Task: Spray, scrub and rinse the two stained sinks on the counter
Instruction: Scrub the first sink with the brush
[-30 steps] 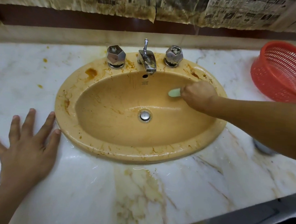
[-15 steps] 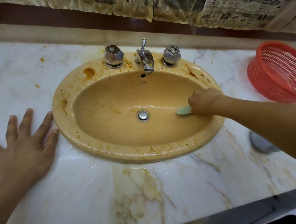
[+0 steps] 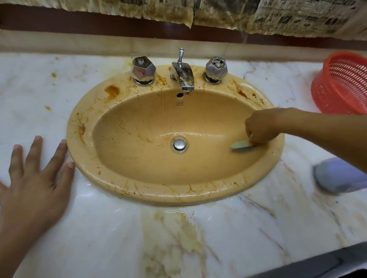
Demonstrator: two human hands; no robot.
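While the right hand [image 3: 261, 128] closes around a pale green scrubber [image 3: 241, 145] and presses it against the inner right wall of the sink [image 3: 196, 199], the left hand [image 3: 32, 185] lies flat and open on the marble surface [image 3: 111, 242], fingers spread, one fingertip touching the sink's left rim. The yellow-tan basin bears orange-brown stains along its rim and around the faucet [image 3: 183, 76]. A red basket [image 3: 353, 84] sits well to the right, and a blurred grey object [image 3: 339, 178] lies under the right forearm.

Basin [image 3: 134, 157]: left and front open. Right side taken by right hand [image 3: 262, 128]; faucet [image 3: 183, 76] overhangs rear; left hand [image 3: 33, 189] laid beside left rim.
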